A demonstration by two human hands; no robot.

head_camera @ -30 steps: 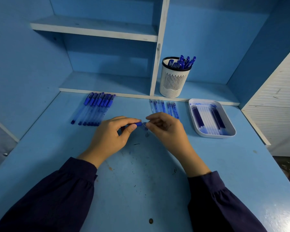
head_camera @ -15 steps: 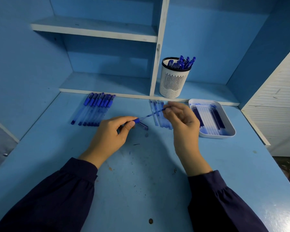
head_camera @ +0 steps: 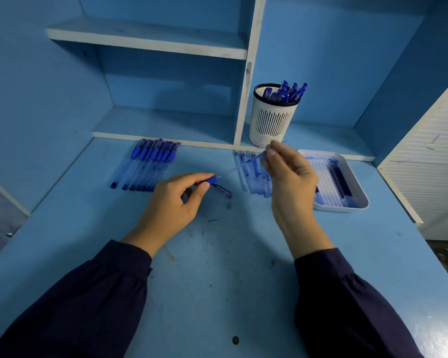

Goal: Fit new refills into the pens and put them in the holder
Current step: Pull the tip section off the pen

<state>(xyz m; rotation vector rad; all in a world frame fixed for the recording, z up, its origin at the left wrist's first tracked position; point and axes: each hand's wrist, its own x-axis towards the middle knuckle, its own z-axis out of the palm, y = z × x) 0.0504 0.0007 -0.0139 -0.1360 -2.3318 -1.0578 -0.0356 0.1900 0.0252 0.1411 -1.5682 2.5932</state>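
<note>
Grips a pen barrel [head_camera: 211,180] in the left hand [head_camera: 171,205], fingers and thumb curled round it, blue grip end poking out to the right, low over the middle of the desk [head_camera: 217,293]. Pinches a thin refill [head_camera: 239,167] between thumb and fingertips of the right hand [head_camera: 290,177], held higher and farther back, the other fingers loosely bent. Slants that refill down and leftward, lower end right at the barrel's open mouth; impossible to tell whether inside or only touching. Dark sleeves [head_camera: 88,306] on both forearms.

Just beside the barrel, flat on the desk: a blue cap [head_camera: 221,189], and near it, toward the front edge, a small grey metal tip [head_camera: 229,205]. Behind the right hand, toward the back edge: a row of clear tubes [head_camera: 251,174] smeared with blue, side by side, partly hidden by the hand. Toward the back left: a neat row of capped pens [head_camera: 150,164], caps toward the back edge. Near the right edge: a white tray [head_camera: 347,208] with more tubes lying lengthwise in it. On the low shelf [head_camera: 166,125] past the back edge: a white slotted holder [head_camera: 272,122] with a black rim, upright, several standing pens [head_camera: 287,91] in it.
</note>
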